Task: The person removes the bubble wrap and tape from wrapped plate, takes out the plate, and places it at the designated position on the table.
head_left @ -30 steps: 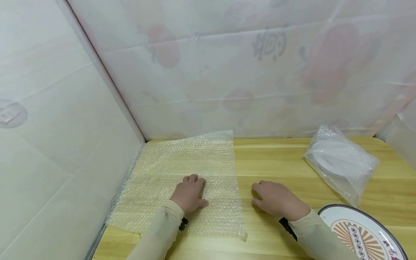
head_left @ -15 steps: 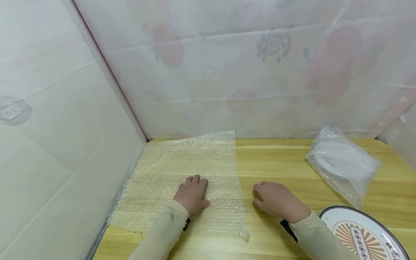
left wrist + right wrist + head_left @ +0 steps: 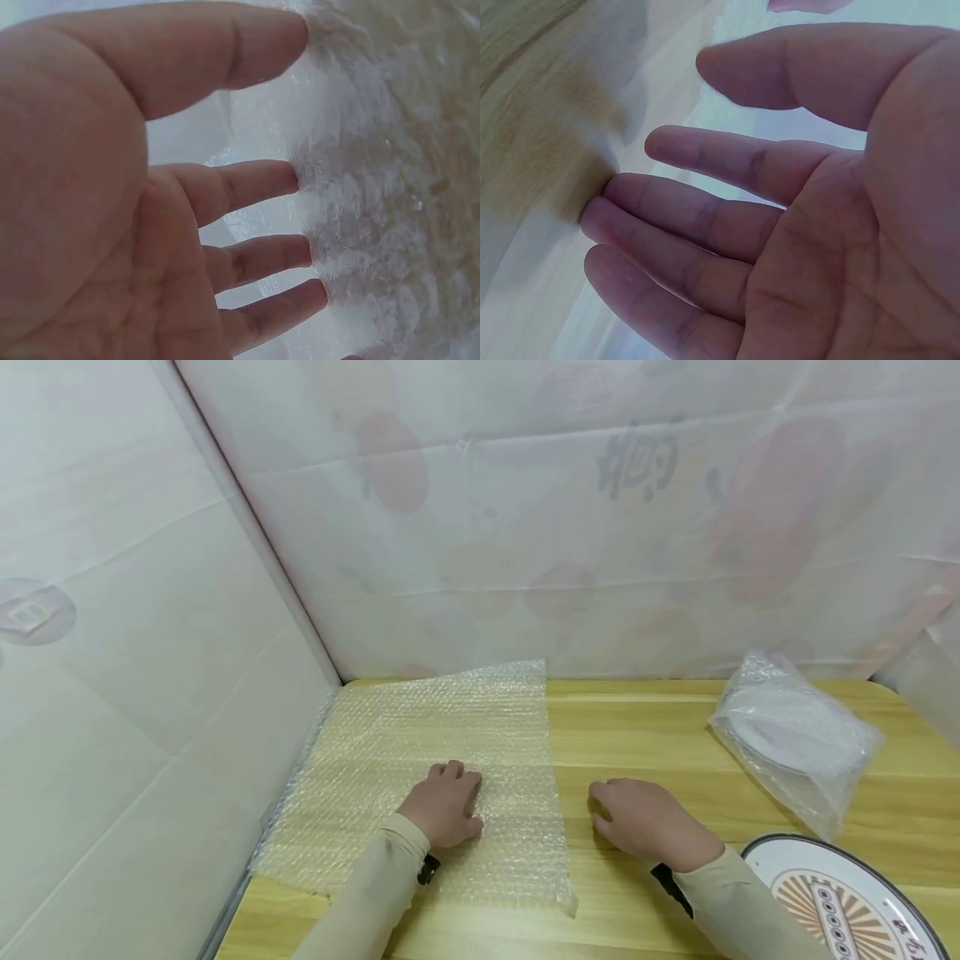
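Observation:
A sheet of clear bubble wrap (image 3: 420, 718) lies flat over the left part of the wooden table (image 3: 630, 727). On its middle rests my left hand (image 3: 442, 808), fingers spread; in the left wrist view the fingertips (image 3: 281, 176) touch the wrap. To the right of the sheet's edge, my right hand (image 3: 648, 820) rests on bare wood with relaxed fingers. The right wrist view shows nothing in its palm, and its fingertips (image 3: 600, 217) are at the tabletop. Beside the right sleeve is a white plate (image 3: 832, 893) with a dark rim and orange ray pattern, partly hidden by the arm.
A plate packed in bubble wrap (image 3: 791, 727) lies at the back right of the table. Pale sheeted walls (image 3: 480, 527) stand along the back, left and right sides.
The view has shifted slightly, moving everything a little to the right. Both hands have stayed in nearly the same places, with nothing picked up.

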`<state>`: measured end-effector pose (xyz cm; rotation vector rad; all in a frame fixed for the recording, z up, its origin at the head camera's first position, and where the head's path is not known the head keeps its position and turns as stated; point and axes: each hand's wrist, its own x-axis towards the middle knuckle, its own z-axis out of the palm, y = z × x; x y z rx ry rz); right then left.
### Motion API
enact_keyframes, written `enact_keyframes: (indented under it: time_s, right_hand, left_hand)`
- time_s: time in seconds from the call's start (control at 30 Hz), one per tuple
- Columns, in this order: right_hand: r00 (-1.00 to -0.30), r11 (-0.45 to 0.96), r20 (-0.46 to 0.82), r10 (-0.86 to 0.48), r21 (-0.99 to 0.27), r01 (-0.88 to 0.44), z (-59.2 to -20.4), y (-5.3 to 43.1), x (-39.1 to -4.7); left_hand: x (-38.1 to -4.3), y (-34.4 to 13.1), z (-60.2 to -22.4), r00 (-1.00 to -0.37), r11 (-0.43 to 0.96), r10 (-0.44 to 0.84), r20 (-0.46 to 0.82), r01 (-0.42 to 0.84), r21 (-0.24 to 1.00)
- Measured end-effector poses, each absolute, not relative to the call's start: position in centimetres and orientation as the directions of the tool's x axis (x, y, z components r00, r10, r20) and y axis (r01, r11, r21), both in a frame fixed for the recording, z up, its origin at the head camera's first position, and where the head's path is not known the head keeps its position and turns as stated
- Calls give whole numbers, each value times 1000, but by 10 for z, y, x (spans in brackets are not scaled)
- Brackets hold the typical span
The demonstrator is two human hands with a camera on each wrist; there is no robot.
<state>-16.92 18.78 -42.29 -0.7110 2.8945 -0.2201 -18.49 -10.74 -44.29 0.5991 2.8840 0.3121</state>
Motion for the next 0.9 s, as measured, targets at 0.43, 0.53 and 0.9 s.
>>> enact_keyframes:
  time_s: [0.43,0.53,0.9]
  right_hand:
    - [-875,867,-56,-481,-176,-466,-426,186,-165]
    - [-875,867,-39,-483,-157,-472,-429,185,-165]
    - [-876,871,-3,-482,-108,-479,-435,182,-164]
  left_hand:
    - [-184,-102,-452,-928,912,364,-71,340,229]
    - [-183,-100,-453,-933,916,353,-76,328,229]
    - [-180,-95,-448,-931,921,357,-70,338,193]
